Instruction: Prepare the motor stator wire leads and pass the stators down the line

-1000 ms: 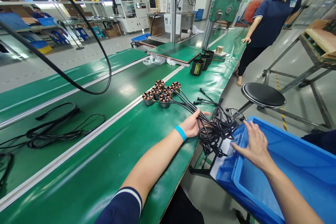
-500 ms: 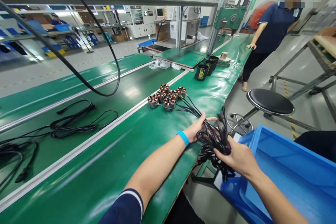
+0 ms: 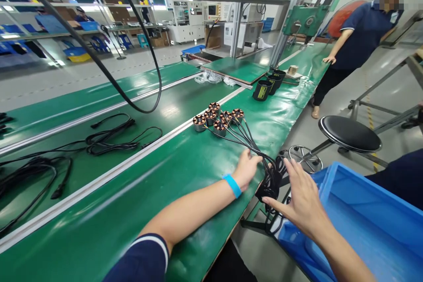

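Several round motor stators [image 3: 220,127] with copper windings stand grouped on the green bench, black cables [image 3: 246,134] trailing from them toward me. Those leads gather into a looped black cable bundle [image 3: 271,183] hanging at the bench edge. My left hand [image 3: 246,169], with a blue wristband, is at the leads just above the bundle; its fingers curl around them, partly hidden by cable. Beside the bundle, my right hand [image 3: 302,200] is open, thumb and fingers spread, the loops lying to its left.
A blue bin [image 3: 370,220] is at right, below the bench edge. Black cups [image 3: 262,90] stand farther along the green bench [image 3: 185,172]. Coiled power cords [image 3: 109,136] lie at left. A round stool [image 3: 350,133] and a person [image 3: 363,31] are beyond; a cable loop [image 3: 155,70] hangs overhead.
My right hand has opened off the cable bundle, which now hangs lower and narrower. My left hand's fingers have curled in at the leads. The view has shifted slightly left.
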Tool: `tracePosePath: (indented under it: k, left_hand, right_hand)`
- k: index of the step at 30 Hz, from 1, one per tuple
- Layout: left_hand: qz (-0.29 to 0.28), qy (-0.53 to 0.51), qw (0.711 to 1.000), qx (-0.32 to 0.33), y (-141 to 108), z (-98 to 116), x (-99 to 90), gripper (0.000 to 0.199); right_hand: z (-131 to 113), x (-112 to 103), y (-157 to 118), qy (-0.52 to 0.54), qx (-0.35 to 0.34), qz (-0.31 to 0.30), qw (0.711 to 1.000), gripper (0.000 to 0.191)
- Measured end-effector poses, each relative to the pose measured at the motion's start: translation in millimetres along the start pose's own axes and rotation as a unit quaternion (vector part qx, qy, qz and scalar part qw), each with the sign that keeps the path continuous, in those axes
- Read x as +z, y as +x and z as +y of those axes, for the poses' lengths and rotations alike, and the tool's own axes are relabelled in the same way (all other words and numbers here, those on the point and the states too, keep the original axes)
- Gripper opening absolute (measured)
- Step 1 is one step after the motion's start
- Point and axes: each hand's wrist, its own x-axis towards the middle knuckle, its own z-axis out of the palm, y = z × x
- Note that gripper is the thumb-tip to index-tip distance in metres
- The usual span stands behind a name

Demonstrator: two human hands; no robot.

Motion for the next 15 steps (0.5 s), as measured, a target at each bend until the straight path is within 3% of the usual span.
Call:
tracePosePath:
  k: [2, 5, 7, 8, 10, 13, 15]
  left_hand:
    - [0.095, 0.082, 0.990, 0.062, -2, 16, -43.9, 0.061]
    - [0.200, 0.189, 0.950, 0.146, 10, 49, -116.6, 0.095]
    - [0.236, 0.352, 0.888, 0.178, 27, 69, -152.2, 0.121]
    - [0.228, 0.423, 0.858, 0.180, 37, 76, -163.0, 0.131]
    - [0.196, 0.505, 0.821, 0.178, 57, 82, -170.1, 0.142]
    - [0.193, 0.510, 0.820, 0.178, 81, 72, -154.1, 0.143]
    - [0.212, 0.503, 0.818, 0.182, 91, 61, -136.1, 0.142]
  right_hand:
    - [-1, 14, 8, -0.024, -0.021, -0.011, 0.999, 0.106]
    - [5, 37, 28, -0.055, -0.035, -0.036, 0.997, 0.103]
    - [7, 49, 46, -0.071, -0.032, -0.057, 0.995, 0.094]
    - [7, 53, 55, -0.077, -0.024, -0.072, 0.994, 0.088]
    - [7, 58, 73, -0.087, 0.007, -0.137, 0.987, 0.076]
    - [10, 56, 96, -0.088, 0.052, -0.246, 0.964, 0.056]
    - [18, 54, 108, -0.085, 0.062, -0.269, 0.957, 0.043]
